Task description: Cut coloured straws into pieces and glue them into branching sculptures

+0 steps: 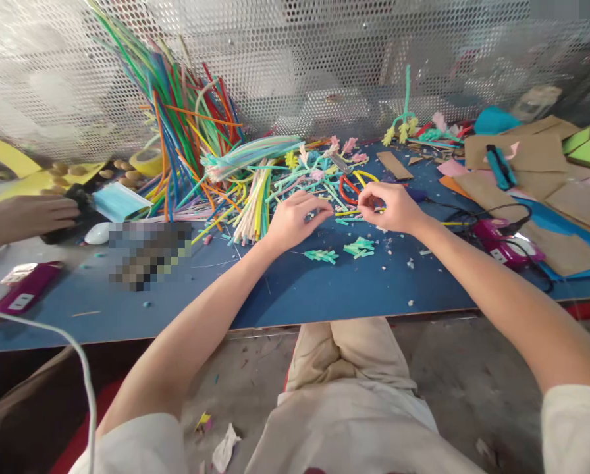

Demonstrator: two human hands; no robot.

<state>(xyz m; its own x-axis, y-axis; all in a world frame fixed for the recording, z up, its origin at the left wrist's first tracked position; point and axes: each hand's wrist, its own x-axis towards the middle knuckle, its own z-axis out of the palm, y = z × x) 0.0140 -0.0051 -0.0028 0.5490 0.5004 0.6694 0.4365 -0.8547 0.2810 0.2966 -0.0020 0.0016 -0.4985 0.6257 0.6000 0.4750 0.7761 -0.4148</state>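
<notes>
My left hand [295,220] hovers over the near side of a pile of pipe cleaner pieces, thumb and forefinger pinched; whatever lies between the tips is too small to tell. To the right of it, my right hand [391,205] has its fingers curled into a ring, and its grip is hidden too. Red pipe cleaner [347,189] and yellow pipe cleaner [367,176] loops lie just behind it. Between my wrists, on the blue tabletop [295,296], sit two small heaps of short green pipe cleaner bits, a left heap [321,255] and a right heap [359,247].
Long pipe cleaners [176,112] stand against the perforated metal screen [324,52]. A pale bundle [255,204] lies beside my left hand. Cardboard pieces [517,155], a blue cutter [500,168] and a purple corded device [505,242] are at right. Another person's hand [53,214] rests at left.
</notes>
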